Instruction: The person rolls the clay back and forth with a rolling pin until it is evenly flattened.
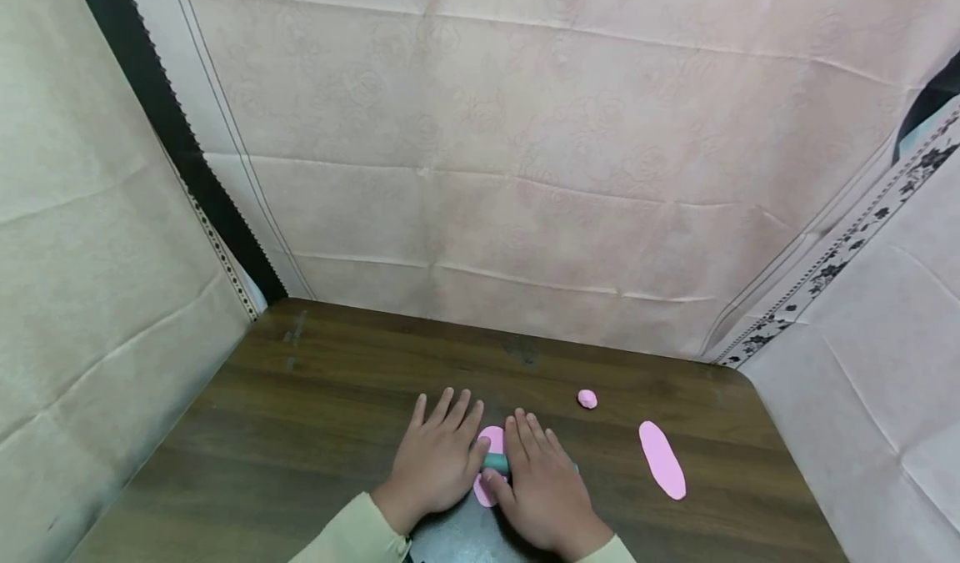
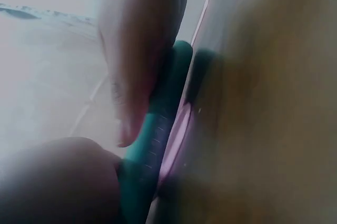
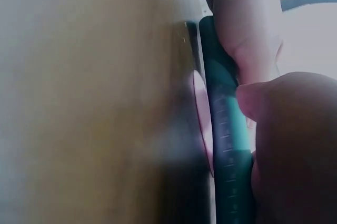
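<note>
A green roller [image 1: 495, 463] with a row of scale marks lies across a flattened pink piece of modelling clay [image 1: 492, 438]. My left hand [image 1: 433, 467] rests over the roller's left part, its fingers straight and spread. Over the right part lies my right hand [image 1: 546, 488], fingers extended and close together. In the left wrist view the roller [image 2: 152, 140] runs under the hands, with the clay's thin edge [image 2: 176, 140] below it. The right wrist view also has the roller [image 3: 226, 129] above the flat clay [image 3: 202, 113]. The hands cover most of the roller in the head view.
To the right, a flat pink oval of clay [image 1: 662, 460] lies on the brown wooden table [image 1: 315, 413]. Farther back sits a small pink clay lump [image 1: 587, 399]. Pale cloth [image 1: 480, 171] hangs behind the table and along both sides.
</note>
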`<state>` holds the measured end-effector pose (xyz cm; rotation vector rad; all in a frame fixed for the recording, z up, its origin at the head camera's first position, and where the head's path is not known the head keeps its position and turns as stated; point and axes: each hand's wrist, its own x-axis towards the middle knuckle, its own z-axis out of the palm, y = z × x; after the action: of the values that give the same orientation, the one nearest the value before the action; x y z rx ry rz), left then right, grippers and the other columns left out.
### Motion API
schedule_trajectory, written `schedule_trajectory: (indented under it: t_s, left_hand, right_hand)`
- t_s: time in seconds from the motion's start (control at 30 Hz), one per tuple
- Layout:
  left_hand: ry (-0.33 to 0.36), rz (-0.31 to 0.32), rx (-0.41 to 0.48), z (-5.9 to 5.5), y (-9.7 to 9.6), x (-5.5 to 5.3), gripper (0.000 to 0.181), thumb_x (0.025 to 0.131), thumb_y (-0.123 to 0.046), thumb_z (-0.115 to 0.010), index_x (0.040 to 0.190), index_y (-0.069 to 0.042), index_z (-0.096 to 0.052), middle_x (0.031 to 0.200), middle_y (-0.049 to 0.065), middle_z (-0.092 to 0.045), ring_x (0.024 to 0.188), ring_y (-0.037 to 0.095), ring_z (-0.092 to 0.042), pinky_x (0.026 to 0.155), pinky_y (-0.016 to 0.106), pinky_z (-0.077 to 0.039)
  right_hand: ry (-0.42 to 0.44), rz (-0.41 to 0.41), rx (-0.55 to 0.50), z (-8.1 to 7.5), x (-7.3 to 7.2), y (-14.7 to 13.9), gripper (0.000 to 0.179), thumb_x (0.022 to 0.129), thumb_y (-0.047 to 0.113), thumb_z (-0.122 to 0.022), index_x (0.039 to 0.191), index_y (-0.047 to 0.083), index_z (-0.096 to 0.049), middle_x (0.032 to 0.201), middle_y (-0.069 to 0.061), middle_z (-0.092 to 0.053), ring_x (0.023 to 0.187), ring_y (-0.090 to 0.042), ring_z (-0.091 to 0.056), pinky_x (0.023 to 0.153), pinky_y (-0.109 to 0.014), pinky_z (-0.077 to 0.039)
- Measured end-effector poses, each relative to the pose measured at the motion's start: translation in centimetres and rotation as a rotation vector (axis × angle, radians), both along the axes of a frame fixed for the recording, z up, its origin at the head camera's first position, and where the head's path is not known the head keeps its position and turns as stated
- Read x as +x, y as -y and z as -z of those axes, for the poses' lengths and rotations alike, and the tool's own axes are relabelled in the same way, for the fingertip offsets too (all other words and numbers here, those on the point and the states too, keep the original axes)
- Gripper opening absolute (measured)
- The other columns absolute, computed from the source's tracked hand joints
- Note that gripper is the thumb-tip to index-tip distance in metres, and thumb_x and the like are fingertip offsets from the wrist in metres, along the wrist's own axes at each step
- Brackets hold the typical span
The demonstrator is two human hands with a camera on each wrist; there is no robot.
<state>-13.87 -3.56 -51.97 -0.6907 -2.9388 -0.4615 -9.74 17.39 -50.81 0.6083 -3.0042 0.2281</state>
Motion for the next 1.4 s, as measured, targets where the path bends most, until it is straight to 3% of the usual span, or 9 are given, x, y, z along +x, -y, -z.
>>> schedule_trajectory:
  t_s: [0.27,0.6,1.03,1.3,1.4]
  left_hand:
    - [0.067,-0.029,-0.038,-0.2,-0.7,-3.4,0.064,0.12,-0.05,-0.038,0.176,-0.02,-0.04,0.185,0.007,-0.034,0.175,0.037,-0.025,0.138,0.072,-0.015]
    - [0.122,-0.072,0.012,-0.5,-1.2,-6.7,0.063,0.119,-0.049,-0.041,0.177,-0.023,-0.039,0.185,0.006,-0.033,0.176,0.037,-0.021,0.138,0.073,-0.014]
    - [0.074,-0.102,0.176,-0.7,-1.7,-9.4,0.049,0.12,-0.038,-0.043,0.161,-0.021,-0.063,0.174,0.009,-0.053,0.169,0.041,-0.038,0.136,0.069,-0.029]
    - [0.015,-0.123,0.231,-0.5,-1.9,-10.8,0.043,0.12,-0.034,-0.045,0.146,-0.015,-0.073,0.159,0.007,-0.069,0.161,0.032,-0.053,0.135,0.057,-0.037]
    - [-0.018,-0.122,0.249,-0.5,-1.8,-11.5,0.041,0.119,-0.032,-0.046,0.139,-0.013,-0.077,0.147,0.005,-0.076,0.151,0.029,-0.063,0.134,0.051,-0.041]
  right_hand:
    - [0.071,0.042,-0.049,0.1,-3.1,-0.1,0.084,0.118,0.064,-0.037,0.171,-0.001,-0.042,0.181,-0.019,-0.039,0.171,-0.038,-0.035,0.135,-0.064,-0.034]
    - [0.083,0.09,-0.025,1.2,-6.4,-0.6,0.087,0.117,0.072,-0.024,0.176,0.01,-0.036,0.185,-0.009,-0.033,0.173,-0.031,-0.031,0.137,-0.065,-0.029]
    - [0.123,0.071,-0.014,0.9,-9.8,-1.3,0.09,0.114,0.077,-0.021,0.179,0.016,-0.032,0.188,-0.004,-0.025,0.176,-0.029,-0.023,0.139,-0.063,-0.027]
    - [0.15,0.067,-0.026,0.8,-11.5,-1.6,0.088,0.114,0.076,-0.027,0.179,0.016,-0.032,0.189,-0.004,-0.023,0.177,-0.029,-0.02,0.139,-0.061,-0.026]
    - [0.155,0.07,-0.028,0.9,-12.4,-1.6,0.086,0.115,0.075,-0.031,0.179,0.017,-0.032,0.189,-0.003,-0.023,0.177,-0.028,-0.019,0.14,-0.06,-0.026]
